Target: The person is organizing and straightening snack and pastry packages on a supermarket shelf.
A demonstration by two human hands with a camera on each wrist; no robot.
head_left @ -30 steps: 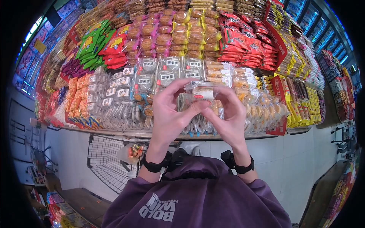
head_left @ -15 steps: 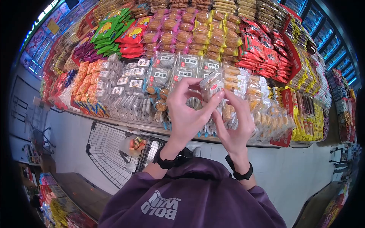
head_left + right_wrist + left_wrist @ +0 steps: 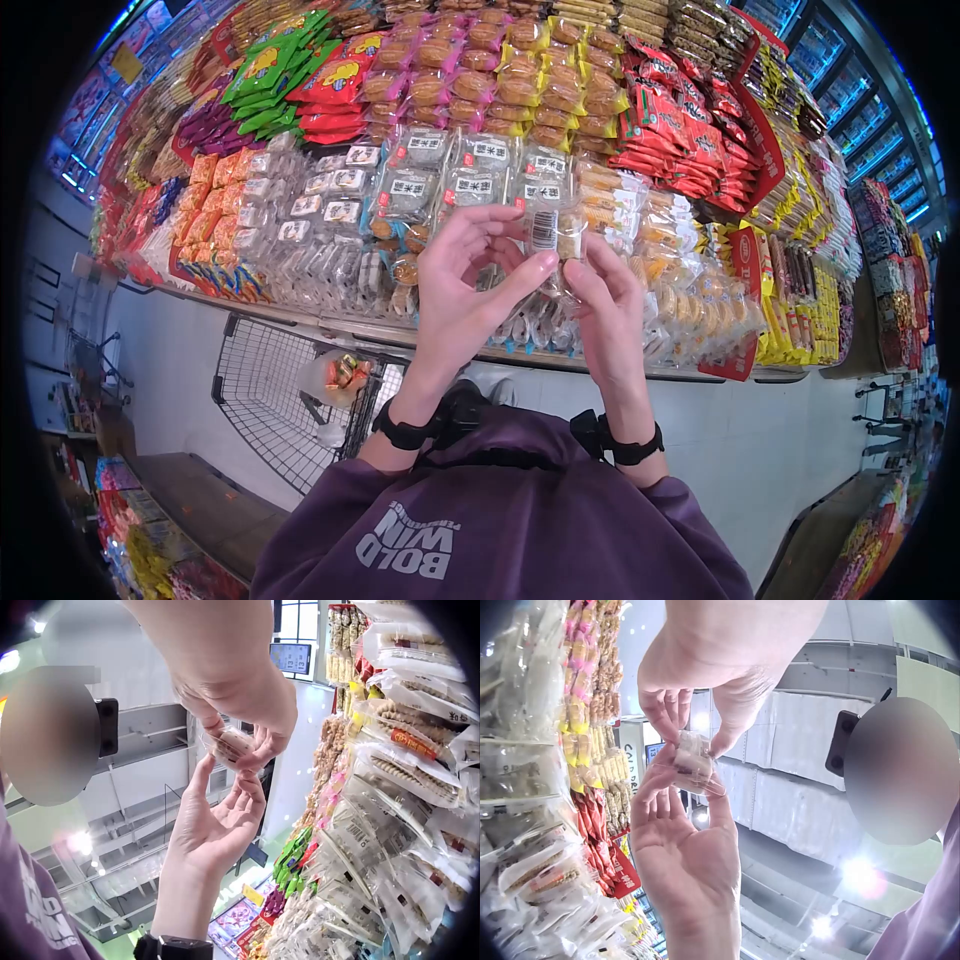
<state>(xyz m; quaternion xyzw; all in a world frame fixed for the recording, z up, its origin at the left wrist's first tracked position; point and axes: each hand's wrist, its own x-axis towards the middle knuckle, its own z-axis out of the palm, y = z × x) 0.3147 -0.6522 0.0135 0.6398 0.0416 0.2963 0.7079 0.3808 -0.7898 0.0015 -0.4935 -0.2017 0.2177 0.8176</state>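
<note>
A small clear-wrapped snack packet [image 3: 546, 232] is held up between both hands over the display, its barcode label facing the head camera. The left hand [image 3: 468, 275] pinches its left side with thumb and fingers. At its right side, the right hand [image 3: 608, 305] grips it between thumb and fingers. In the left wrist view the packet [image 3: 694, 761] shows pale contents through crinkled film, with the right hand [image 3: 694, 862] palm up below it. The right wrist view shows the packet [image 3: 232, 746] between the fingertips of both hands.
Piled snacks fill the display, including green bags [image 3: 275, 75], red bags [image 3: 685, 135] and clear packets with white labels [image 3: 408, 188]. A wire shopping cart [image 3: 265, 385] holding a bag of goods [image 3: 340, 378] stands at the lower left, beside the display's front edge.
The packet has been turned, so a barcode now faces the head camera where a red mark showed before. Both hands stay on it, and the head view has shifted slightly.
</note>
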